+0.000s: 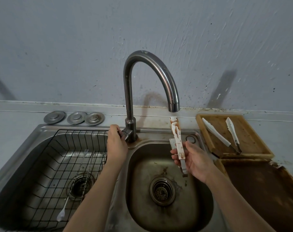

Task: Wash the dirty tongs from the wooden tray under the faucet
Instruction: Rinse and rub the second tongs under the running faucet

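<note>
My right hand grips white tongs smeared with brown sauce, tips pointing up just below the spout of the curved steel faucet. No water runs from the spout. My left hand is closed on the faucet handle at the faucet's base. The wooden tray on the right counter holds two more white tongs. The tongs I hold hang over the right sink basin.
The left basin holds a black wire rack with a fork, a twisted stirrer and a small spoon. Three metal drain covers lie behind it. A stained brown board lies in front of the tray. A grey wall rises behind.
</note>
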A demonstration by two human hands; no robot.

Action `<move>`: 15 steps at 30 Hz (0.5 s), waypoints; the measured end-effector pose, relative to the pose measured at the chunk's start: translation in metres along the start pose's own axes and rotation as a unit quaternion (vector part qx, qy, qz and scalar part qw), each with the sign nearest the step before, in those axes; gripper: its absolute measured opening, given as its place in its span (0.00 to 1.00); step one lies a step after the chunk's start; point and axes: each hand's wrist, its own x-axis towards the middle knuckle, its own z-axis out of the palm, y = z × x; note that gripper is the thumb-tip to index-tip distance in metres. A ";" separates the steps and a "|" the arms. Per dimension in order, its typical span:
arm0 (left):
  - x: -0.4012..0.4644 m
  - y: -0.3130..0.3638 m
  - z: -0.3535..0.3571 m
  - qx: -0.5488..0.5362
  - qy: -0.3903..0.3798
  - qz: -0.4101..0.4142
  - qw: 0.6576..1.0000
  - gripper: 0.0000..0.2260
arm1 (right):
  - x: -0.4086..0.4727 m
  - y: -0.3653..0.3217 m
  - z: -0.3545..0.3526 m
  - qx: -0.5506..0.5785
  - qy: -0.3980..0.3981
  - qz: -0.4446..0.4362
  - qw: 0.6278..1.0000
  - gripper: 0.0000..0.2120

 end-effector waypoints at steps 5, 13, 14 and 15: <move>-0.002 0.001 0.000 0.009 0.004 0.003 1.000 0.11 | -0.001 0.001 -0.003 -0.041 0.014 -0.015 0.999 0.12; -0.001 0.000 0.000 0.006 0.004 0.001 1.000 0.11 | -0.001 0.002 -0.001 -0.080 0.022 -0.024 0.996 0.11; -0.002 0.000 0.000 0.003 0.004 -0.002 1.000 0.11 | -0.001 0.003 -0.001 -0.080 0.023 -0.025 0.996 0.11; -0.002 -0.001 0.000 0.001 0.003 -0.005 1.000 0.10 | 0.000 0.003 -0.001 -0.081 0.023 -0.025 0.996 0.11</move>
